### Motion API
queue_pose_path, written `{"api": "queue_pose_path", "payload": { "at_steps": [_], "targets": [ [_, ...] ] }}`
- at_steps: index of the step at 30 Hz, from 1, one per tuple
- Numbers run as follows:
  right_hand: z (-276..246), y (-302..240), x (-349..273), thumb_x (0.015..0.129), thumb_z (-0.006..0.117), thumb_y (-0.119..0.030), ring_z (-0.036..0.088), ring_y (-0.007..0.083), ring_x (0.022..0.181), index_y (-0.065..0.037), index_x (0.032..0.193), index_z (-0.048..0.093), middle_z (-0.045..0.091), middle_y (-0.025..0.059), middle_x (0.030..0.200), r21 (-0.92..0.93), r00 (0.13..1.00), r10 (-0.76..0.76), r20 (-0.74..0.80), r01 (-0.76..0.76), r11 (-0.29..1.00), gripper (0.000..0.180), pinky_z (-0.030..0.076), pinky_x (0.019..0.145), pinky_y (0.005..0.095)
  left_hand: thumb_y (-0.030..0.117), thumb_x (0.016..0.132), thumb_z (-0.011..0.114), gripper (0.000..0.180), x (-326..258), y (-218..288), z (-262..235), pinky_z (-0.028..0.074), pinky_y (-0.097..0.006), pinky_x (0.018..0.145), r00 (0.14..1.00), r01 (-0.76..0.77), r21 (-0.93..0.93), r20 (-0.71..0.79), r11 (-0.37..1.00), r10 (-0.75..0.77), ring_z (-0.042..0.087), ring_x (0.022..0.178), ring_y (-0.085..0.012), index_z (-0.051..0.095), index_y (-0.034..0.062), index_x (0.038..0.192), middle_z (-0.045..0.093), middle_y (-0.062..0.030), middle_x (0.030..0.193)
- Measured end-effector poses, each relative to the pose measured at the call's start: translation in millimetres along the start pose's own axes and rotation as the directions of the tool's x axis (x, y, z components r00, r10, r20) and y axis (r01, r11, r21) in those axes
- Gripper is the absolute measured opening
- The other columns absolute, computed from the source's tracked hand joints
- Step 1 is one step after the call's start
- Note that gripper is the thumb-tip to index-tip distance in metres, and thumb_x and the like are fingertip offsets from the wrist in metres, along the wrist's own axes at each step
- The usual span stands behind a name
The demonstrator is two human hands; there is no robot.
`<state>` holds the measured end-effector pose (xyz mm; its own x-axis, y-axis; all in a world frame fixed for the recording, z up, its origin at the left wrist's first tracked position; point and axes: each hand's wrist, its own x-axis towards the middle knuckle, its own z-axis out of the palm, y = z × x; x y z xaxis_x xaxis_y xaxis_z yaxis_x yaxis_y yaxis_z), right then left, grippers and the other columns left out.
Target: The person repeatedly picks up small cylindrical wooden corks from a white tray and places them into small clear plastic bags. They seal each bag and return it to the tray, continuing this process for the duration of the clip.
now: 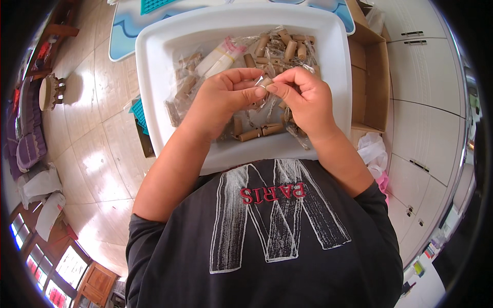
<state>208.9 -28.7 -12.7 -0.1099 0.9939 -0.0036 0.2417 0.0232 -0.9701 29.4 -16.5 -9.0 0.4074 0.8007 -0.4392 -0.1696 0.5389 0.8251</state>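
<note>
Above a white plastic tub (149, 72), my left hand (228, 92) and my right hand (307, 100) meet at the fingertips. Between them is a small brown tube (265, 82), pinched by thumb and fingers of both. A thin pale strip or clear film shows at its left side; I cannot make out which. Inside the tub, below my hands, lie several similar brown tubes (290, 51), some with clear twisted plastic around them. Wrapped brown pieces (186, 87) lie along the tub's left side. A bundle of clear plastic bags with pink edges (218, 57) rests beyond my left hand.
Under the tub's far side is a blue and white table (123, 38). An open cardboard box (375, 77) stands to the right, before white cabinets (426, 72). White plastic bags (372, 151) sit by my right elbow. On the tiled floor at left stands a stool (50, 92).
</note>
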Motion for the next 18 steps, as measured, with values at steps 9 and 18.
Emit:
{"api": "queue_pose_path", "payload": {
  "at_steps": [9, 18],
  "targets": [
    [-7, -5, -1, 0.081, 0.065, -0.011, 0.05, 0.005, 0.067, -0.001, 0.093, 0.065, 0.063, 0.0, 0.077, 0.038, 0.966, 0.067, 0.248, -0.079, 0.996, 0.015, 0.041, 0.059, 0.0198, 0.012, 0.085, 0.06, 0.032, 4, -5, 0, 0.047, -0.024, 0.077, 0.994, -0.024, -0.199, -0.105, 0.98, 0.003, 0.058, 0.088, -0.0113, 0.054, -0.0012, 0.114, 0.063, -0.0068, 0.099],
    [-9, 0, 4, 0.083, 0.062, -0.008, 0.05, 0.0033, 0.064, 0.0, 0.09, 0.065, 0.063, 0.0005, 0.075, 0.056, 0.995, 0.056, 0.081, -0.061, 0.997, 0.012, 0.04, 0.056, 0.018, 0.011, 0.088, 0.055, 0.02, 4, -7, 5, 0.044, -0.02, 0.068, 0.99, -0.09, -0.046, -0.113, 0.995, 0.084, 0.057, 0.079, -0.0073, 0.061, 0.0002, 0.104, 0.064, -0.0037, 0.091]
  ]
}}
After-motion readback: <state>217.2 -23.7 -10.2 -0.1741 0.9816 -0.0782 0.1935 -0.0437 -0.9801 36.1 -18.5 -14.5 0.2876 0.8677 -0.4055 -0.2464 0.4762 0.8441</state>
